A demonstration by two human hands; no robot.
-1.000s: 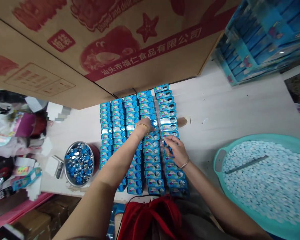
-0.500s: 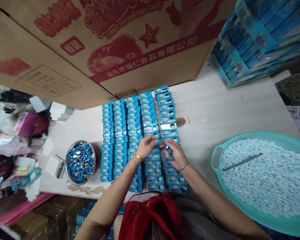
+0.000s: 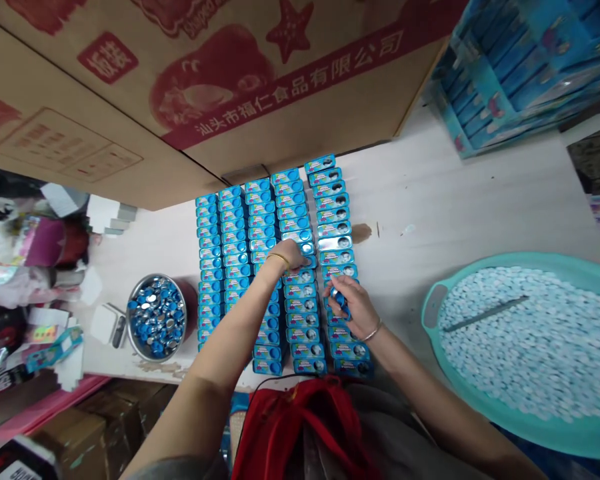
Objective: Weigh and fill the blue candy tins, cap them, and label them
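Small blue tins (image 3: 300, 305) stand in several columns on the table, each with a round spot at one end of its top. My left hand (image 3: 291, 256) reaches down onto a tin in the fourth column, fingertips together at its round spot; whatever they hold is hidden. In that column, tins beyond the hand show blue spots, while nearer ones show openings with pale contents. Over the rightmost column, my right hand (image 3: 356, 308) is curled around several small round blue-and-silver caps (image 3: 341, 303). More such caps fill a metal bowl (image 3: 184, 333) at the left.
A turquoise basin (image 3: 433, 360) of pale tablets, with a dark strip lying on them, stands at the right. Large printed cartons (image 3: 300, 143) wall off the back. Blue display boxes (image 3: 510, 100) are stacked at the back right. Clutter, including a purple item (image 3: 55, 243), lies far left.
My left hand has moved away from my right hand, forward and left onto a tin in the fourth column. My right hand stays nearly in place with its caps. The view has shifted slightly.
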